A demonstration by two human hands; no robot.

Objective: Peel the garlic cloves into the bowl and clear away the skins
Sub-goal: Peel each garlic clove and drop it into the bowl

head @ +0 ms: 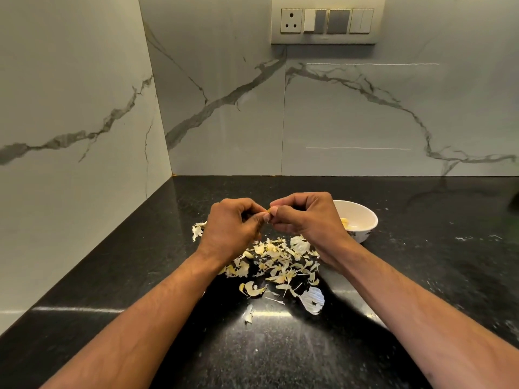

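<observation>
My left hand (230, 226) and my right hand (304, 217) meet above the counter, fingertips pinched together on a small garlic clove (268, 210), of which only a yellowish tip shows. Below the hands lies a heap of pale garlic skins (276, 262), with a larger white papery piece (313, 300) nearer me. A white bowl (362, 213) stands just right of my right hand, partly hidden by it. Peeled cloves (346, 222) lie inside the bowl.
The black speckled counter (252, 355) ends at marble walls at the back and on the left. A few skins (198, 230) lie left of my left hand. A switch and socket panel (327, 21) is high on the back wall.
</observation>
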